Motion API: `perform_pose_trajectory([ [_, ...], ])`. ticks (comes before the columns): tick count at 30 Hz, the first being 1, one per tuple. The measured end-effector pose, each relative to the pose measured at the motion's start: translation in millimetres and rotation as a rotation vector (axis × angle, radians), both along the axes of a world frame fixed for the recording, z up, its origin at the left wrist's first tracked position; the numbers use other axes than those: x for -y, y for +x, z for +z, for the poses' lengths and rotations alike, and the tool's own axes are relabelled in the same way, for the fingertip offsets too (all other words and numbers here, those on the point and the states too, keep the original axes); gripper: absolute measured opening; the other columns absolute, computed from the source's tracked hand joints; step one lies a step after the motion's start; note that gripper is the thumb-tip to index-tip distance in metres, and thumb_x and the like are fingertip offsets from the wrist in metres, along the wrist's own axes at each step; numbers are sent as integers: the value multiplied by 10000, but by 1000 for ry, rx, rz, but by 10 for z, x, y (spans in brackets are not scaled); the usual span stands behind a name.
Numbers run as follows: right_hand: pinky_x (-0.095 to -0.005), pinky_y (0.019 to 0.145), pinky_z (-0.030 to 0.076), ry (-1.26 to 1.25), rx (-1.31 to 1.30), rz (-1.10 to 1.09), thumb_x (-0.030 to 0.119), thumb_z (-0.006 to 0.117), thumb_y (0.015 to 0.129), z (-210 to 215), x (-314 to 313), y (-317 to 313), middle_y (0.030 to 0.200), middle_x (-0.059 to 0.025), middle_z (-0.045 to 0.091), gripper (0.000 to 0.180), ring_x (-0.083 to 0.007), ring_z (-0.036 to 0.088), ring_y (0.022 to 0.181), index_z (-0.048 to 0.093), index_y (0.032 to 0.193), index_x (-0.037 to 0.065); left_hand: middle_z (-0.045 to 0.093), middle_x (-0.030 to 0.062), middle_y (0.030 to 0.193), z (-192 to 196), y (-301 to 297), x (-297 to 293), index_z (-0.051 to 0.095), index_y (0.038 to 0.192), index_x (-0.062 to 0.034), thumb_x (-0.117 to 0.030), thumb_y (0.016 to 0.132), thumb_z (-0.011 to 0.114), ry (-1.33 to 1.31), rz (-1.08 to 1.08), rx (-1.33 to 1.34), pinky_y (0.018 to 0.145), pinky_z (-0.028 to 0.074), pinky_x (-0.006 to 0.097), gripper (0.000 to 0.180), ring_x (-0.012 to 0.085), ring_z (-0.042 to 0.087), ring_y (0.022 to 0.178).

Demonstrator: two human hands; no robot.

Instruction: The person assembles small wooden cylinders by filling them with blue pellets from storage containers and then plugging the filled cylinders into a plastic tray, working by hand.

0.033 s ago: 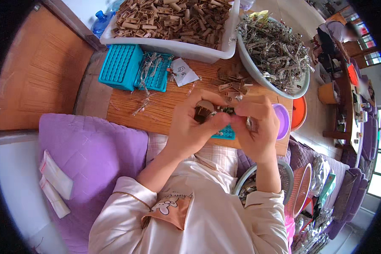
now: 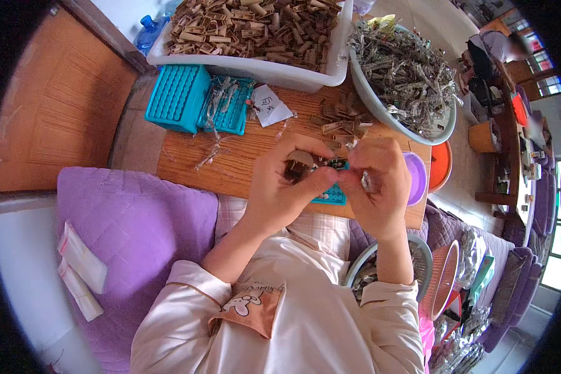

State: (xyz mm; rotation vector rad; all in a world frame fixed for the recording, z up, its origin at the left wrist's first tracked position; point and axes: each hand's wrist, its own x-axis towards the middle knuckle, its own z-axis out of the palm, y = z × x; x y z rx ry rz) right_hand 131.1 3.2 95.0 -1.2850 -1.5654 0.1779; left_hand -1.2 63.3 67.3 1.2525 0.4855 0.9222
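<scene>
Over the front of the wooden table my hands meet, fingertips close together. My left hand [image 2: 279,193] is closed around a curved brown plastic casing [image 2: 300,162], thumb and fingers wrapped about it. A small dark part with shiny bits [image 2: 336,164] shows between the two hands; its kind is too small to make out. My right hand [image 2: 381,187] pinches at this part, its fingers curled, and a scrap of clear or silvery wrap [image 2: 365,182] shows in its palm. Below the hands lies a small teal tray [image 2: 332,197], partly covered by them.
Loose brown casings [image 2: 346,124] lie beyond my hands. A white bin [image 2: 246,67] heaped with casings stands at the back, beside a grey basin [image 2: 405,128] of silvery-wrapped pieces. Teal trays [image 2: 179,96] sit back left; a purple bowl [image 2: 416,177] is right. Another person [image 2: 493,47] is far right.
My right hand's fingers have curled a little more and drawn up slightly beside the small part. My left hand keeps its hold on the casing.
</scene>
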Motion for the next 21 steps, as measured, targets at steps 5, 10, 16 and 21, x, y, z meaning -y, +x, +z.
perform_pose_trajectory([
  [5, -269, 538, 441, -250, -273, -4, -71, 592, 636, -14, 61, -56, 761, -97, 540, 219, -207, 544, 628, 532, 823, 24, 527, 3, 726, -37, -57, 39, 518, 961, -19, -67, 730, 608, 135, 5, 1, 526, 374, 148, 252, 20, 453, 601],
  [10, -275, 518, 438, -92, -13, -24, -69, 604, 620, -41, 115, -85, 731, -86, 548, 198, -201, 543, 616, 563, 785, 32, 571, 45, 819, -84, -76, 101, 549, 935, -7, -47, 708, 617, 63, 29, 84, 595, 427, 181, 240, 63, 522, 684],
  [16, -275, 509, 431, -22, 61, -10, -17, 646, 596, -3, 184, -148, 722, -64, 554, 253, -189, 536, 607, 578, 835, 30, 583, 57, 840, -176, -120, 128, 562, 948, 6, -62, 703, 621, 66, -7, 180, 598, 427, 184, 261, 74, 536, 699],
  [21, -274, 516, 434, -139, 34, 42, 6, 659, 589, 15, 226, -119, 705, -63, 555, 249, -188, 538, 598, 583, 825, 28, 593, 54, 821, -290, -182, 137, 569, 954, 13, -62, 710, 614, 38, -63, 152, 576, 419, 176, 259, 65, 535, 673],
])
